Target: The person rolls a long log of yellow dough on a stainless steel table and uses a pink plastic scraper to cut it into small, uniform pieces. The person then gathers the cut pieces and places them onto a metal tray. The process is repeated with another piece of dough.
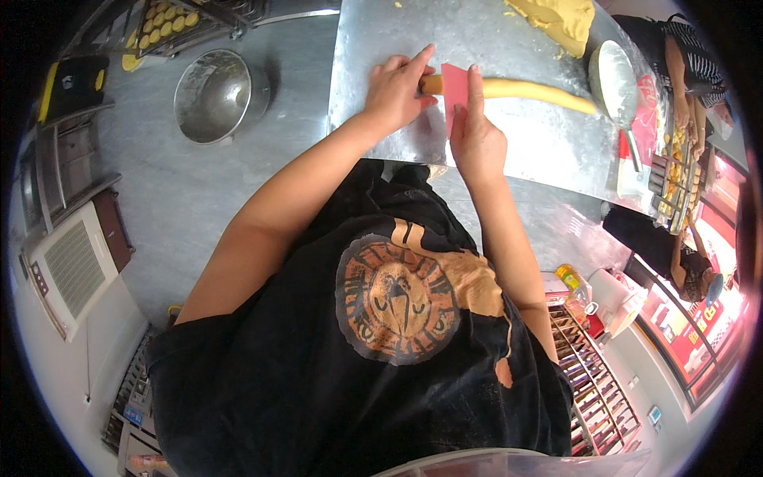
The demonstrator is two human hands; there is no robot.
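Note:
A long roll of yellow dough (530,92) lies across the metal work table (393,146). My right hand (480,140) grips a pink dough scraper (455,89), its forefinger stretched along the edge, and the scraper stands across the roll near its left end. At that end is my left hand (396,89), fingers spread, thumb and fingertips around the short end piece; whether they press on it is hard to tell. A larger slab of yellow dough (560,24) rests farther back on the table, with crumbs about it.
A metal pan with a handle (614,83) sits at the table's right, beside a red plastic bag (647,110). Trays of pastries (676,173) stand beyond, with other people's hands near them. A large metal bowl (213,96) is at the left, below a tray of round pastries (167,24).

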